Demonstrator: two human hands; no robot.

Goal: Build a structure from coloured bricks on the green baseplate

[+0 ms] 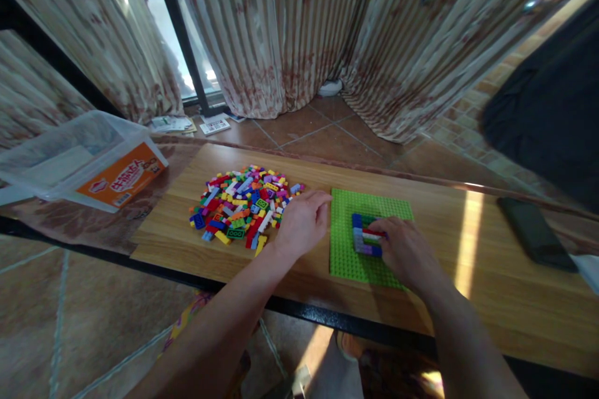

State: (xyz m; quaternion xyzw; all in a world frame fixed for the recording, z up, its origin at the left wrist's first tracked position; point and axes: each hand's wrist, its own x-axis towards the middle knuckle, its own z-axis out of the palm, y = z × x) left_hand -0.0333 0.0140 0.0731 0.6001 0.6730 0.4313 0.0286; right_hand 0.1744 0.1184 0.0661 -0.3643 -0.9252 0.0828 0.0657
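Striped, rust-flowered fabric curtains (299,31) are hanging over a brown tiled floor (299,128) behind your long, wood-topped table (290,287). At the far left, a clear plastic box (105,128) with an orange printed label (124,177) is sitting beside the wooden board, near its left end. Next, a loose heap of small multicoloured plastic bricks (243,202) is spreading across the tabletop. Your left hand (302,224) is hovering just beside the heap's right edge, its fingers curling and pointing toward the plate; you cannot tell from this angle whether it is grasping anything. Right of it, a bright green, studded plastic baseplate (341,262) is lying flat, carrying a low frame of blue, light blue, lavender and dark green bricks (358,237), with red and white ones showing inside. Your right hand (405,249) is reaching over the frame's right side, its fingers bending down to the bricks; whether they are pinching one is hidden. Farther right, a stripe of sunlight is crossing the wood, and a flat black rectangular phone (536,234) is resting near the table's far edge.
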